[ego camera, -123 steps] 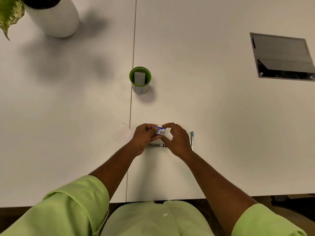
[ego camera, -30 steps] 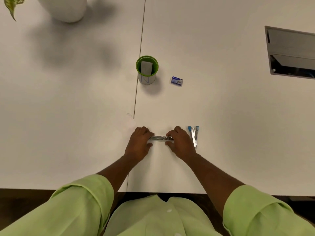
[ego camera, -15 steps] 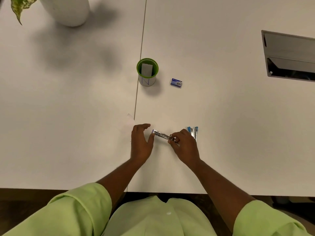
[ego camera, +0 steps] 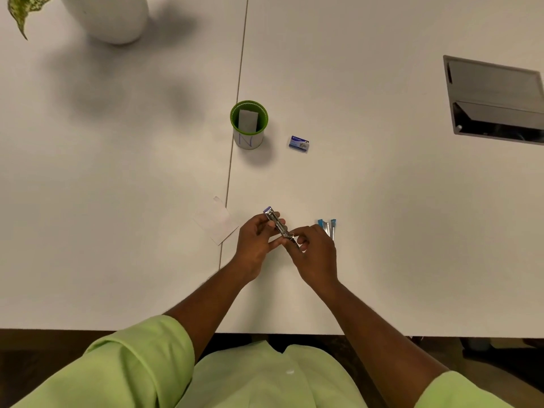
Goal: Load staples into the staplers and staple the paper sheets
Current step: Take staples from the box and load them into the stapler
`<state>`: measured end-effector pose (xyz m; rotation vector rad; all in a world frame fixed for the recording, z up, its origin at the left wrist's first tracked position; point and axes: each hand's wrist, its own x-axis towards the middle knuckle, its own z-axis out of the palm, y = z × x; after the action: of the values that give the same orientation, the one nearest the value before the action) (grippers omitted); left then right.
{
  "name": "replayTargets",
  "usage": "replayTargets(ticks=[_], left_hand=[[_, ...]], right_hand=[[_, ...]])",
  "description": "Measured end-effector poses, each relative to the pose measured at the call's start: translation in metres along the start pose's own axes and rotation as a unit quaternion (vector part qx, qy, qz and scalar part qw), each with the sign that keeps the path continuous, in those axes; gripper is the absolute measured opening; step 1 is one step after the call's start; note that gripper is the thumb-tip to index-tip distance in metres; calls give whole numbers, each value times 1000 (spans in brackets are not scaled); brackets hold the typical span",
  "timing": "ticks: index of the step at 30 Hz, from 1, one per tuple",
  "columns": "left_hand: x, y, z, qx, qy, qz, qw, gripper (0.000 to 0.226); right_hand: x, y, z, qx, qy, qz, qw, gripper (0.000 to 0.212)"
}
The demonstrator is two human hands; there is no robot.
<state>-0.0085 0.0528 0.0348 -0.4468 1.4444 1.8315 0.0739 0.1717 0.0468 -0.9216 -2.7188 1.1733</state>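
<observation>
A small silver stapler point(ego camera: 276, 221) with a purple tip is held just above the white table, angled up to the left. My left hand point(ego camera: 255, 245) grips its middle. My right hand point(ego camera: 316, 254) pinches its near end. A second stapler point(ego camera: 329, 227) with blue ends lies open on the table just right of my right hand. Small white paper sheets point(ego camera: 215, 224) lie to the left of my left hand, across the table seam. A blue staple box point(ego camera: 298, 142) rests farther back.
A green-rimmed cup point(ego camera: 249, 124) with a grey card in it stands behind the hands. A white plant pot point(ego camera: 110, 16) is at the far left. A metal cable hatch point(ego camera: 494, 98) is set in the table at the right. The table's front edge point(ego camera: 88, 329) is near my body.
The silver stapler has been lifted off the table and tilted; my left hand closed around it. Earlier the blue staple box left my hands and now lies beside the cup.
</observation>
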Motion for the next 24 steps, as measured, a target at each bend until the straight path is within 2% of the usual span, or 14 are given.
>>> replayTargets(ticks=[2,4,6,10,13,18,24], left_hand=[[2,0,-1,2,0,-7,1000,26],[3,0,-2,-3,4,-13,1000,25],[3,0,-2,-5,7,-16,1000,24],[3,-1,2,1,11,-17,1000,23],[2,0,5,0,12,-20,1000,24],[0,1,7,7,4,-18,1000,21],[-1,1,7,11,9,-20,1000,22]], right_hand=[[0,0,-2,39,-8,4,999,18],[0,-1,-3,76,-5,13,997,28],[2,-4,-6,99,13,23,995,34],[6,-18,-16,105,66,-5,992,34],[7,-36,-20,82,69,-24,994,40],[3,-53,-10,-1,56,-52,997,23],[3,-47,3,-79,48,-73,993,23]])
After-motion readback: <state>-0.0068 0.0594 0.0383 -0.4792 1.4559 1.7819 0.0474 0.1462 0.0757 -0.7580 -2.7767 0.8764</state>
